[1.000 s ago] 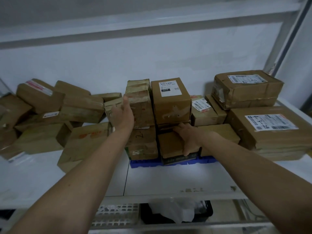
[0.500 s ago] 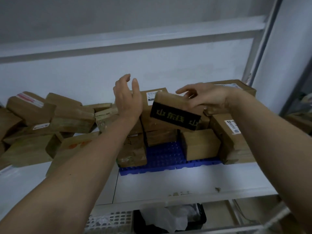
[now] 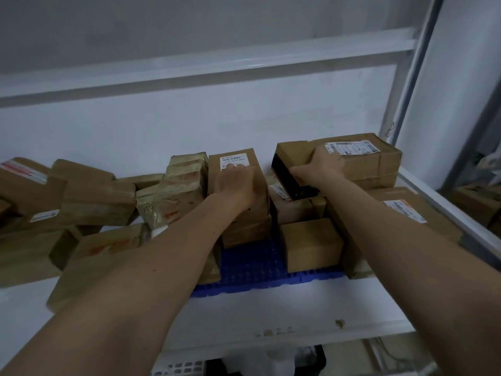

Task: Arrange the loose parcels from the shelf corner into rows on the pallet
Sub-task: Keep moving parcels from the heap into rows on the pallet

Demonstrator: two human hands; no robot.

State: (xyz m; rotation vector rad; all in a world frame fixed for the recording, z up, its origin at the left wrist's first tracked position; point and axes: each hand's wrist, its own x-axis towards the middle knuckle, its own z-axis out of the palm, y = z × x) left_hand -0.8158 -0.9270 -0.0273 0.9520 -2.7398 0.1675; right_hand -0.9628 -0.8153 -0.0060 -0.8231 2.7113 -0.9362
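- Head view (the only one we get): the right hand point(image 3: 317, 169) is wrapped around a black-sided parcel point(image 3: 291, 164), thumb on the near black face, fingers over the top. It's held tilted, up at the back right, just above the boxes already on the blue pallet point(image 3: 260, 267).
- Left hand point(image 3: 238, 183) lies on top of the tall labelled box point(image 3: 238, 175) in the middle stack, fingers over its top. Looks like steadying, but I can't tell if it's really gripping.
- The bit that matters: the held parcel's long axis runs from near-left to far-right, and the right hand is obviously the one on it. A bare stretch of pallet sits below and toward the person, between the middle stack and a plain box point(image 3: 311, 242).
- The loose parcels point(image 3: 89, 196) are heaped well off to the left on the shelf point(image 3: 271, 313), nearer the left hand.
- My guess: the parcel needs squaring up before it goes down.
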